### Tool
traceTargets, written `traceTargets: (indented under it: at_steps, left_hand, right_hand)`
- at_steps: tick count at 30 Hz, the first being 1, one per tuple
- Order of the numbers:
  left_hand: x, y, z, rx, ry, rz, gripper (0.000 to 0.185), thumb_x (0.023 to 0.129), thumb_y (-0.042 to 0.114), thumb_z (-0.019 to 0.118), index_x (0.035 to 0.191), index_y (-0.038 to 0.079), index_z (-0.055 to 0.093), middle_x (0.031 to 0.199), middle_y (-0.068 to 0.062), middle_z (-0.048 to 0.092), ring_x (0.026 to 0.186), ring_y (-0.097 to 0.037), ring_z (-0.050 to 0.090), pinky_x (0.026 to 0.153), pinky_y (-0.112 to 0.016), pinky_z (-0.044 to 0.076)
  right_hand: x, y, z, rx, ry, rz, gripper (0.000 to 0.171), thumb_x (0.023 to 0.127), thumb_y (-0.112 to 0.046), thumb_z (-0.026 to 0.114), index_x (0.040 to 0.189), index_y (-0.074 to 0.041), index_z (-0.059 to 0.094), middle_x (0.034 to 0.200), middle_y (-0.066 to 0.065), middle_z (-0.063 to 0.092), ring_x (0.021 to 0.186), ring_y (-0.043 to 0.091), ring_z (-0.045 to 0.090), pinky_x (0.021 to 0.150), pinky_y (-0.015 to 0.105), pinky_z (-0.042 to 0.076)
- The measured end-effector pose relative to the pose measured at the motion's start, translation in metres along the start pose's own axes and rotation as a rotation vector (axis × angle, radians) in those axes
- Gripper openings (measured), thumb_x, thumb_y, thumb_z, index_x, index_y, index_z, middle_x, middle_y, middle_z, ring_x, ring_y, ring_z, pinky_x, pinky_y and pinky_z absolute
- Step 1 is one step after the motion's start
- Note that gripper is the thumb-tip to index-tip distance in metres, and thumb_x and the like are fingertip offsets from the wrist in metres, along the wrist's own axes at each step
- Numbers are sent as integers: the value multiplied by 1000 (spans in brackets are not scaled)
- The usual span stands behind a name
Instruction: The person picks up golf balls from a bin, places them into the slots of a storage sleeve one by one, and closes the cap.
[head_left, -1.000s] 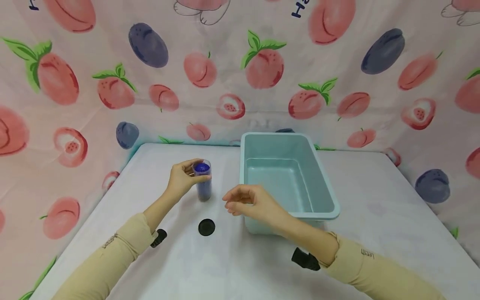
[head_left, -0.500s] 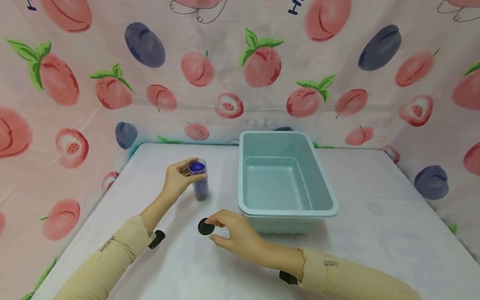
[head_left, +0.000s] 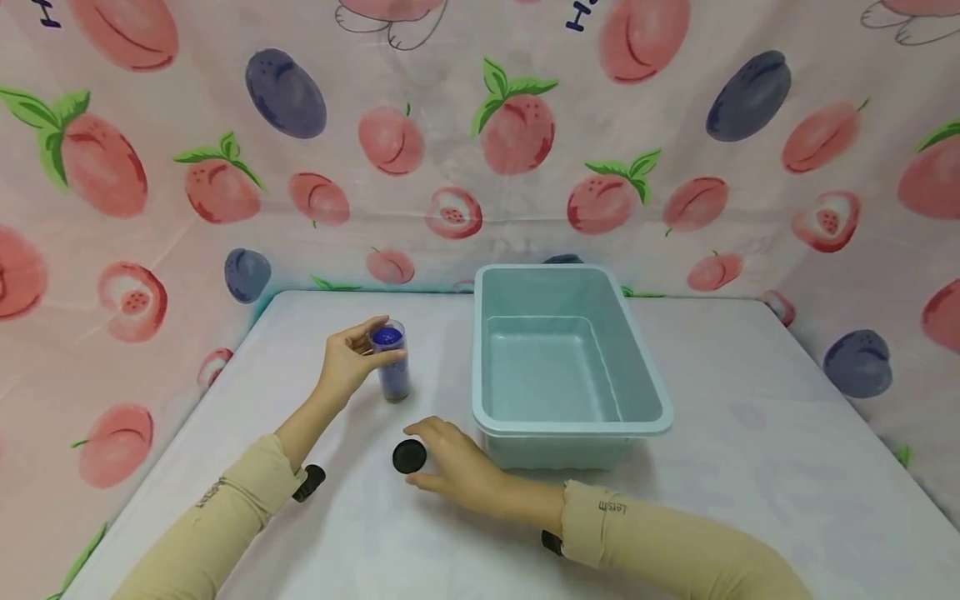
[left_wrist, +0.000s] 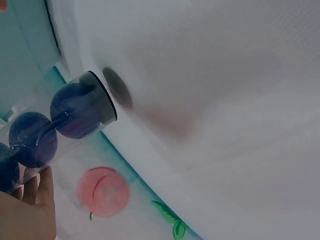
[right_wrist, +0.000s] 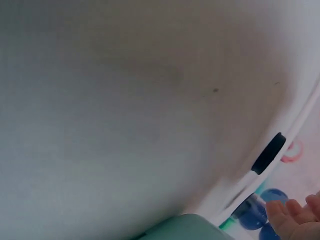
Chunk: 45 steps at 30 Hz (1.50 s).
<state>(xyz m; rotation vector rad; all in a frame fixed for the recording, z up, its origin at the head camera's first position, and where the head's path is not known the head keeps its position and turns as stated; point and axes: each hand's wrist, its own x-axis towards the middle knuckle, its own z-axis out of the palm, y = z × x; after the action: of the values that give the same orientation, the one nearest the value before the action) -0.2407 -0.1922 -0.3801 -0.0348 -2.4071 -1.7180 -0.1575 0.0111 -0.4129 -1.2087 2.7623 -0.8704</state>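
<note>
Item under handling: a clear cylindrical tube (head_left: pixel 392 364) stacked with dark blue balls (left_wrist: pixel 80 110), standing upright on the white table (head_left: pixel 750 433), left of the pale green bin (head_left: pixel 645 417) and apart from it. The left hand (head_left: pixel 347 362) grasps the tube near its open top, thumb and fingers curled round the wall; the left wrist view confirms the fingers lie along the side of the tube, with at least three balls visible through it. A black round lid (head_left: pixel 409 457) lies flat on the table, nearer the person than the tube and apart from it. The right hand (head_left: pixel 457 467) rests at the lid's right edge, fingertips touching or just about to touch it; whether this grip has closed on the lid cannot be told from the head view, and the right wrist view shows the lid only edge-on and small. Handling assessment: the tube appears to be thin, rigid plastic, light, smooth and likely slippery; being tall and narrow, it would tip readily, so a hold round the upper wall, as now, is judged sound. The loose balls would roll out if it tilted while uncapped. The lid is thin, stiff and low on the surface; it is best taken by pinching opposite points of the rim, or by sliding a fingertip under one edge.
</note>
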Motion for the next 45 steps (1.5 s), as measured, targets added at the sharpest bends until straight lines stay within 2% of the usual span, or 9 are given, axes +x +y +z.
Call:
traceTargets:
  at_steps: [4,6,10,17,21,26,36,41,45]
  left_hand:
    - [-3,-2,2,15,6,-4,61,75,14,80,131,10,57,130,-12,59,110,-13,60,89,-20,51]
    - [-4,-3,4,14,5,-2,61,75,13,80,131,10,57,131,-12,59,111,-15,60,86,-17,51]
    - [-8,-5,6,6,-1,-2,61,76,12,79,132,9,56,132,-14,58,115,-21,58,91,-25,51]
    - [-10,-7,7,-13,3,-17,60,76,13,79,132,8,55,132,-14,57,114,-17,60,95,-28,49]
    - [-10,-10,5,-42,-13,-32,60,77,14,77,133,7,54,136,-12,54,121,-26,56,96,-26,48]
    - [-11,-15,3,-58,-44,-45,60,80,13,75,134,7,52,139,-12,51,124,-27,52,91,-17,48]
    - [-9,-17,7,-9,-40,-5,57,81,16,75,133,7,53,135,-17,53,124,-29,53,102,-38,44]
    - [-12,-17,7,-27,-40,-24,57,81,13,74,133,5,52,136,-18,53,124,-30,53,101,-38,44]
    - [-13,-18,6,-42,-44,-30,57,82,13,73,134,5,51,136,-18,52,124,-29,53,99,-31,46]
  right_hand:
    - [2,5,4,11,-11,41,54,82,-25,73,128,-7,51,125,5,56,114,22,55,98,30,46]
    - [2,6,6,13,-15,51,56,81,-25,75,128,-7,51,124,5,56,114,22,55,98,31,46]
    - [2,7,9,-16,-30,65,67,78,-29,77,133,-6,47,127,7,54,117,22,52,100,32,45]
    - [4,7,13,-72,-76,108,81,74,-38,79,139,-6,42,134,12,49,128,26,44,107,43,37]
    - [7,7,16,-83,-74,137,78,73,-35,80,136,-5,45,131,12,51,128,27,44,106,45,38]
    - [10,7,20,-94,-72,161,69,72,-33,81,128,-5,53,125,9,55,124,23,47,106,41,39]
    - [15,6,22,-162,-81,171,59,72,-33,81,120,-7,59,121,8,57,119,25,51,99,35,46]
    - [16,4,25,-168,-103,168,54,74,-29,80,118,-6,61,121,9,56,118,26,51,96,33,48]
    - [17,4,26,-166,-101,174,46,76,-27,79,114,-7,63,120,8,57,118,26,51,95,32,48]
